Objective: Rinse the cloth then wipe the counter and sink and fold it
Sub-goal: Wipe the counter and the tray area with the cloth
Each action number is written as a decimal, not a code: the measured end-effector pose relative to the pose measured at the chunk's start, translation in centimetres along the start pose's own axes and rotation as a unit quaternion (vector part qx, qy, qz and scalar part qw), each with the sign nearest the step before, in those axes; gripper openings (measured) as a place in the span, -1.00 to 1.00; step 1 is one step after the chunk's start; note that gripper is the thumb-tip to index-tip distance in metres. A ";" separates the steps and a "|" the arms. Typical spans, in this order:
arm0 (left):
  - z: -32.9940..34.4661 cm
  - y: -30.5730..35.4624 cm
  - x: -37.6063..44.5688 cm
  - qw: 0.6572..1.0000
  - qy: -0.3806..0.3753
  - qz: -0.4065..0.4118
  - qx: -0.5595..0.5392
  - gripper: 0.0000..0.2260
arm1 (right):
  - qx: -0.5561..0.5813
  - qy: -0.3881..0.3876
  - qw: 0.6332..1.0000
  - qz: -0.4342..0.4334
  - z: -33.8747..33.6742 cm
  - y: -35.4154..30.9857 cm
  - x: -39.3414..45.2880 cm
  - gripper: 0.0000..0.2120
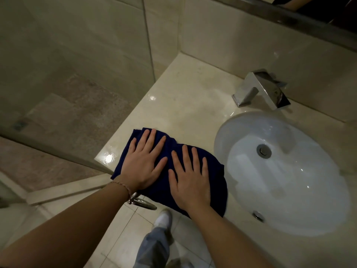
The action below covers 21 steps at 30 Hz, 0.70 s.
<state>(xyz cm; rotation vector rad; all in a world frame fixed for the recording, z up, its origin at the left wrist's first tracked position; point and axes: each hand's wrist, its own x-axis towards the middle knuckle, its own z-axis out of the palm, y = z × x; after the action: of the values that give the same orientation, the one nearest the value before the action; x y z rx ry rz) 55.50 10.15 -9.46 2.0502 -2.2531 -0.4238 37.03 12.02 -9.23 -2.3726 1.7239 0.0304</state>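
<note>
Clearly both palms are down flat for spread pressure. Left hand (144,163) lies with fingers straight and fanned on the far part of the cloth (216,175), which is bunched on the counter (183,97) at its front edge, just beside the sink (289,190). Right hand (191,182) presses likewise, fingers straight, nearer the basin. I judge this as wiping the counter or smoothing the cloth before folding. Tap (260,89) stands behind the sink, well apart from the cloth.

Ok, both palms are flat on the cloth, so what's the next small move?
Probably slide the dark blue cloth along the counter toward the faucet; both the left hand and right hand already press it flat there.
</note>
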 end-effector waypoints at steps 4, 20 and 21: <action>-0.7 -0.8 2.5 1.000 -0.004 0.015 0.005 -0.38 | 0.005 -0.005 1.000 0.010 -0.4 -0.2 2.0 -0.44; -3.3 -1.8 19.5 1.000 0.000 -0.017 0.014 -0.38 | -0.021 0.006 1.000 0.012 -3.6 4.1 19.2 -0.44; -3.5 -1.8 20.7 1.000 0.003 -0.017 0.013 -0.38 | -0.020 0.008 1.000 0.020 -3.8 4.3 20.3 -0.44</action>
<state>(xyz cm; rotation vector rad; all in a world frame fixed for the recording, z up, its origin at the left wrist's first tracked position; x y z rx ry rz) 55.78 -10.92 -9.39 2.1008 -2.2351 -0.3916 38.97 -8.98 -8.98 -2.3729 1.7939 0.0542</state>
